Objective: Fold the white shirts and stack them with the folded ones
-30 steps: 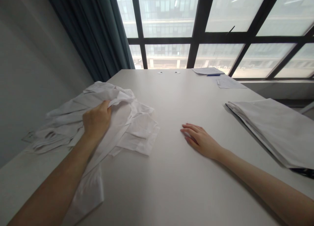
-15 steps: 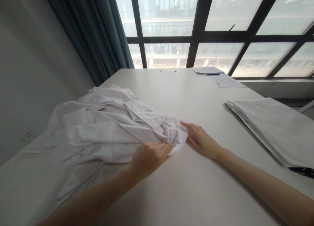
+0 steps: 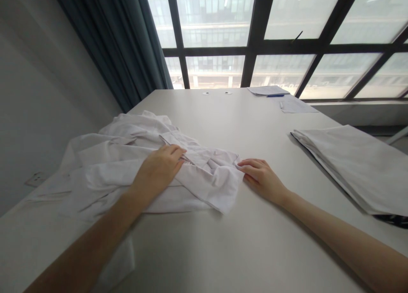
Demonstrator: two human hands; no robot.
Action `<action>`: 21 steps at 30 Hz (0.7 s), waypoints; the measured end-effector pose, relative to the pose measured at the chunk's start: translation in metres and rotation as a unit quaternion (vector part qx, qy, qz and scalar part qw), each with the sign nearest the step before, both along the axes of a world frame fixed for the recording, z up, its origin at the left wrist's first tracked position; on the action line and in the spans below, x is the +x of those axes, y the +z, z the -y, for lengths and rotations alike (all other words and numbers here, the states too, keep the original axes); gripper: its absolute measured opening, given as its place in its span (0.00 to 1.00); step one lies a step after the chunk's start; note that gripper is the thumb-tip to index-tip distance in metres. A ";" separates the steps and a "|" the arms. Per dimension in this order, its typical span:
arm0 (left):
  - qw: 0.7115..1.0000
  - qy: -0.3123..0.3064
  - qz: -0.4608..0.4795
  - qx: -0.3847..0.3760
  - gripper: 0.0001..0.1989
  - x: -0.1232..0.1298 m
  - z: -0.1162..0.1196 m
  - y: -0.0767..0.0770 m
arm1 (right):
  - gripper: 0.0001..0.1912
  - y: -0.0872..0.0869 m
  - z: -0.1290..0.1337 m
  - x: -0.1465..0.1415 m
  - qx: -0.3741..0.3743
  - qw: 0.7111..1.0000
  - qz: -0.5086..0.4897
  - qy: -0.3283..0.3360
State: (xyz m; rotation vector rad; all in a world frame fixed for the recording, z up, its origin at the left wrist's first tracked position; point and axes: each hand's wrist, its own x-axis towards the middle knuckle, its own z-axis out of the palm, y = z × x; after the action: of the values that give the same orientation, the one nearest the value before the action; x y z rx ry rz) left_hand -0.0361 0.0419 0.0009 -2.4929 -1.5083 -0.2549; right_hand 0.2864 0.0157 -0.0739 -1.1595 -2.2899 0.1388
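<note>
A rumpled white garment (image 3: 207, 189), perhaps a shirt or coat, lies bunched over the left side of the white table (image 3: 204, 250). My left hand (image 3: 161, 165) rests on its middle, fingers and thumb closing on a fold near a stitched flap. At the garment's right end, my right hand (image 3: 263, 178) pinches the edge of the cloth between thumb and fingers. A loose corner of fabric hangs flat on the tabletop between the two hands. The cloth under my left palm is hidden.
Folded white cloth (image 3: 353, 165) lies on something dark-edged at the right. Papers (image 3: 269, 90) and a blue pen (image 3: 275, 96) are at the far right corner. A dark curtain (image 3: 127, 42) and wall socket (image 3: 36, 179) border the left; windows stand beyond.
My left hand has let go of the near right edge and moved left and up onto the garment's middle. The freed corner has spread out. My right hand stays at the right end.
</note>
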 end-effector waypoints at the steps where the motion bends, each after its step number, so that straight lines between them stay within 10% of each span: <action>1: 1.000 0.010 -0.010 -0.001 0.17 -0.008 -0.006 -0.001 | 0.13 0.000 -0.001 0.001 0.004 1.000 0.003 -0.006; 12: 0.991 0.086 -0.071 -0.069 0.23 -0.038 -0.022 -0.010 | 0.12 0.002 -0.036 0.054 0.049 0.987 0.077 -0.133; 21: 0.989 -0.015 -0.049 -0.136 0.19 -0.022 -0.004 0.005 | 0.12 0.000 -0.053 0.108 0.059 0.956 0.044 -0.283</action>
State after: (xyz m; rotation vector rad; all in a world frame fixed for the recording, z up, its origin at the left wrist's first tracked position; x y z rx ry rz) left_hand -0.0582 0.0459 0.0063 -2.6913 -1.5579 0.0733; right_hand 0.3948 0.0692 -0.0738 -1.7266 -1.9132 -0.2666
